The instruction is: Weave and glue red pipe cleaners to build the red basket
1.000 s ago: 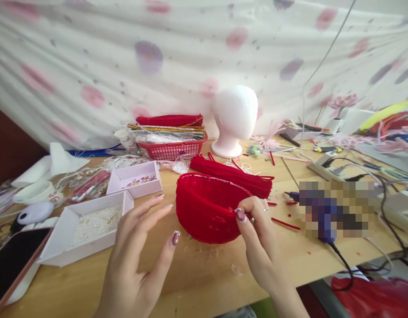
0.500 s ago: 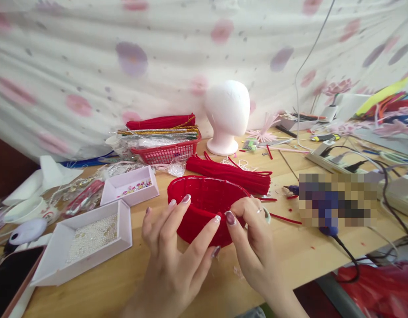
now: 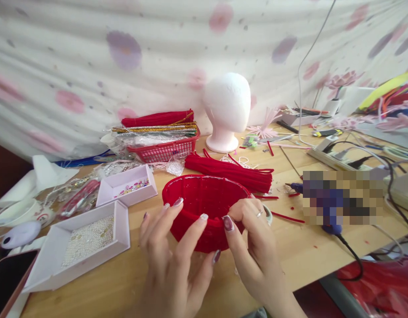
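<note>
A deep red, fuzzy bowl-shaped piece point(image 3: 204, 238) stands in front of me on the table, its opening facing up and a pale line along part of the rim. My left hand point(image 3: 177, 247) is open, its spread fingertips touching the left and near rim, with the thumb low by the front wall. The fingers of my right hand point(image 3: 250, 238) are closed in a pinch on the rim at the near right. What lies under that pinch is mostly hidden. Behind the piece lies a bundle of red chenille stems point(image 3: 230, 172).
A white foam head point(image 3: 227, 110) stands at the back beside a red basket point(image 3: 167, 150) of stems. At left are a tray of pearl beads point(image 3: 120, 238), a tray of gems point(image 3: 152, 185) and a phone point(image 3: 11, 282). A partly blurred blue glue gun point(image 3: 331, 207) lies right, near a power strip point(image 3: 316, 155).
My left index fingertip has moved left along the near rim, and the left fingers are wider apart. My right hand keeps its pinch. The view has shifted slightly.
</note>
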A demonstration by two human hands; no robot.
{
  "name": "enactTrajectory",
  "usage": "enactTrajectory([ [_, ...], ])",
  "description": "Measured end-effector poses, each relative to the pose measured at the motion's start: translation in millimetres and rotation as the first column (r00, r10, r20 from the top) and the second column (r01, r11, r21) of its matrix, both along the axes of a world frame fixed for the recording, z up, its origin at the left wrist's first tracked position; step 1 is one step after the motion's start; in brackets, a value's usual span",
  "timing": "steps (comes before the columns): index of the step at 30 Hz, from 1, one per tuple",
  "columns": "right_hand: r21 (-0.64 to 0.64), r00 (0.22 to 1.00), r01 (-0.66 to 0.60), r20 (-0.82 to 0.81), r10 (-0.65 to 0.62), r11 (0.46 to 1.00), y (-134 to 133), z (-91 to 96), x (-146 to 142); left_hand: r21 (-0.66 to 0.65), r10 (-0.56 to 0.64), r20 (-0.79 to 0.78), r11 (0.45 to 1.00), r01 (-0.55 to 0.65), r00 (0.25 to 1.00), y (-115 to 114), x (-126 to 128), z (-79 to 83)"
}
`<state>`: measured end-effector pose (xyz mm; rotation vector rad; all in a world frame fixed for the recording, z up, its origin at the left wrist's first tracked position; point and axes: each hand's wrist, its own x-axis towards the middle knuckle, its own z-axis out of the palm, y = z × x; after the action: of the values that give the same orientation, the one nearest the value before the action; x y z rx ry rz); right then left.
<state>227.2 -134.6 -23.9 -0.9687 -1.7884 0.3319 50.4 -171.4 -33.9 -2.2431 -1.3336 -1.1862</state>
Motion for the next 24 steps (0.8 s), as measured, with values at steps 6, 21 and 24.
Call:
enactTrajectory([
  [6, 0.006, 1.000, -0.007, -0.011, 0.007, 1.000, 1, -0.4, -2, 0.045, 0.038, -0.065, 0.998, -0.035, 0.997, -4, -12, -6.9],
  [21, -0.017, 0.998, -0.057, 0.010, 0.057, 0.998, 0, 0.3, 1, 0.122, 0.169, -0.125, 0.981, -0.154, 0.978, -9, 9, -9.8],
  [24, -0.006, 0.999, -0.047, -0.014, 0.047, 0.999, -1, -1.1, 0, 0.130, 0.184, -0.082, 0.976, -0.173, 0.979, -10, 14, -10.9],
])
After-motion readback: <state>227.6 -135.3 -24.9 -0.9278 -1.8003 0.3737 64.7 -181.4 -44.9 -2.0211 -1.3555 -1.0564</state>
